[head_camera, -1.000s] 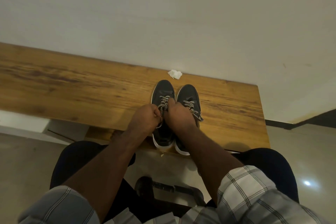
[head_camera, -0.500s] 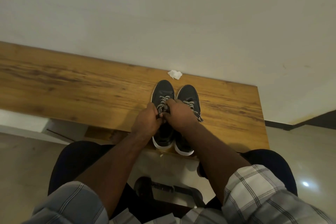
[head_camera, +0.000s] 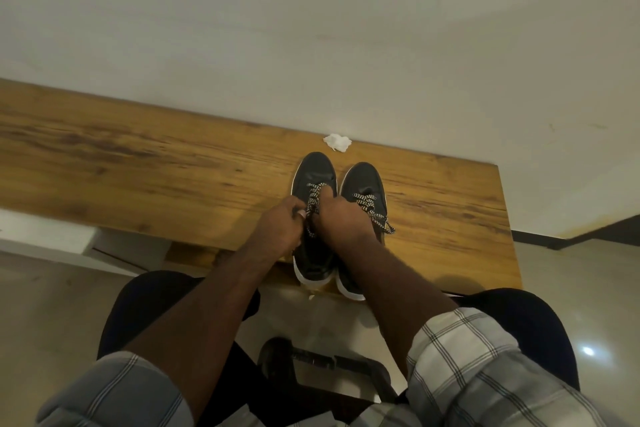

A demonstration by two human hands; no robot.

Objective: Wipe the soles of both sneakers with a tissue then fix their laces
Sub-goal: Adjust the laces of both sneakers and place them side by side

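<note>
both hands (head_camera: 304,222) pinching left sneaker's laces (head_camera: 313,199), no readable branding

Your left hand (head_camera: 281,226) slid up the left sneaker (head_camera: 314,215) from its tongue toward the laces (head_camera: 313,204), your right hand (head_camera: 341,218) shifted up with it, you drew the lace ends tighter between both hands

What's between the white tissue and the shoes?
Nothing: in the head view only bare wooden table shows between the tissue and the two sneakers.
</note>
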